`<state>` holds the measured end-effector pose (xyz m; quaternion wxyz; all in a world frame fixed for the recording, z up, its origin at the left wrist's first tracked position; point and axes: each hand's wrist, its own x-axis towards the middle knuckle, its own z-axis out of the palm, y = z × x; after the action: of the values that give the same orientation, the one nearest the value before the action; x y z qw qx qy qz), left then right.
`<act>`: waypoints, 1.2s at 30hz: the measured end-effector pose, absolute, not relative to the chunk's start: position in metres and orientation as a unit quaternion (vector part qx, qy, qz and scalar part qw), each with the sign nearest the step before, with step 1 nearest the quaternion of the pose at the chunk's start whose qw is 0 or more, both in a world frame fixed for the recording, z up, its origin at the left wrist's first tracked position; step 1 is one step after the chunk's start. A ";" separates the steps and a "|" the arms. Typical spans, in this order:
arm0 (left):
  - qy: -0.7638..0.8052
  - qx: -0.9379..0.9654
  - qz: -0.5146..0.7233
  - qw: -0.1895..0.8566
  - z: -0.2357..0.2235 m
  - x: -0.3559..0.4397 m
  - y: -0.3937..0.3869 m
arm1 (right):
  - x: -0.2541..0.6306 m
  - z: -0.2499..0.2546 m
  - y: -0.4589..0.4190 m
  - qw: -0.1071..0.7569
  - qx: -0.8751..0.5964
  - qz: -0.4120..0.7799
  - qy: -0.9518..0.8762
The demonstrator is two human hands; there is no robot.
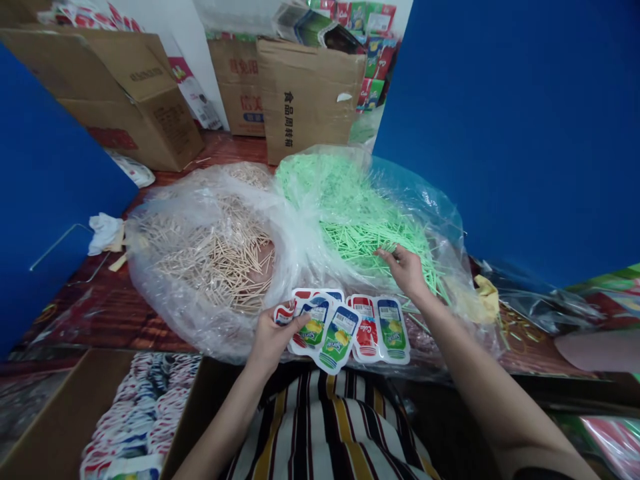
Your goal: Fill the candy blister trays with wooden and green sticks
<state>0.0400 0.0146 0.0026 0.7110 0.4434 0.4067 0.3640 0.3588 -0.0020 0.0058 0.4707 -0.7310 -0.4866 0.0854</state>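
My left hand [270,337] pinches a fanned set of bottle-shaped candy packets [337,339] with red cola and green-and-blue Sprite prints. To their right, a joined pair of packets, one cola and one Sprite, [380,330] lies at the front edge of the plastic. My right hand [406,268] reaches into the pile of thin green sticks [357,230], its fingers drawn together among them. What those fingers grip, if anything, is too small to make out. A pile of beige sticks [230,260] lies to the left of the green ones.
Clear plastic bags [300,233] surround both stick piles. At lower left an open carton [65,407] holds rows of packets [143,407]. Cardboard boxes [313,93] stand at the back, and blue panels [510,133] rise on both sides. A wire hook [57,245] sticks out at left.
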 end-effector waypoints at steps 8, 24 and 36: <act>0.416 0.412 0.373 0.719 0.012 0.046 0.013 | 0.322 0.024 0.009 0.606 -0.644 0.252 -0.393; 0.401 0.393 0.366 0.743 0.014 0.048 0.013 | 0.301 0.028 0.023 0.711 -0.530 0.328 -0.324; 0.395 0.350 0.365 0.767 0.014 0.055 0.009 | 0.215 0.054 -0.004 0.669 -0.428 0.460 -0.396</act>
<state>0.0545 0.0095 0.0140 0.7672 0.3497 0.3950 0.3647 0.2150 -0.0038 0.0537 0.6695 -0.4278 -0.3960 0.4604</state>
